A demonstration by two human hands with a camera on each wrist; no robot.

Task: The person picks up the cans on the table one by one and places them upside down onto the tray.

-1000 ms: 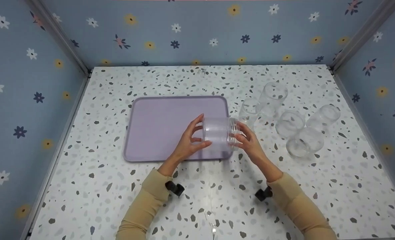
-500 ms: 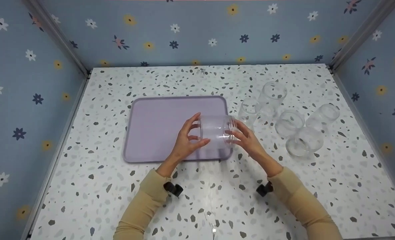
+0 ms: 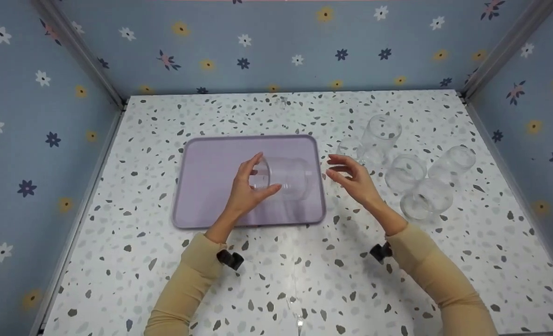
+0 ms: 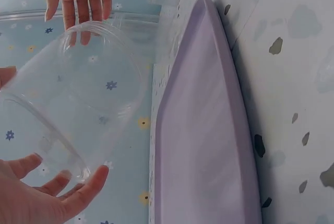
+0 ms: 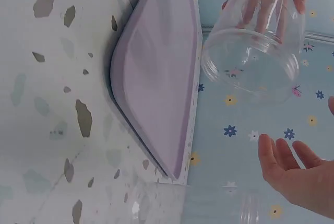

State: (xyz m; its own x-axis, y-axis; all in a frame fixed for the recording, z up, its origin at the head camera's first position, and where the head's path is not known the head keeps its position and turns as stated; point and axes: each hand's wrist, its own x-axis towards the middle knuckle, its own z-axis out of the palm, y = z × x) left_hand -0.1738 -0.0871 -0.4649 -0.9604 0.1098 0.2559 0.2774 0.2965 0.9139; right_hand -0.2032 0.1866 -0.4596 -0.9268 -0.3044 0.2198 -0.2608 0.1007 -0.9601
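A clear jar (image 3: pixel 289 181) lies sideways in the air over the right half of a lilac tray (image 3: pixel 211 182). My left hand (image 3: pixel 246 190) grips the jar around its closed end, thumb on the near side and fingers on the far side. In the right wrist view the ridged, threaded mouth of the jar (image 5: pixel 250 59) faces away from that hand. My right hand (image 3: pixel 359 181) is apart from the jar, just right of the tray, with fingers loosely bent and nothing in them.
Several clear jars and glasses stand in a cluster on the right, among them a tall one (image 3: pixel 382 135) and a stemless-looking round one (image 3: pixel 428 198). The speckled tabletop (image 3: pixel 276 270) ends at flowered panels (image 3: pixel 276 42) on the back and sides.
My right hand has let go of the jar's mouth end and drawn back to the right. My left hand has carried the jar leftward and slightly away from me, farther over the tray.
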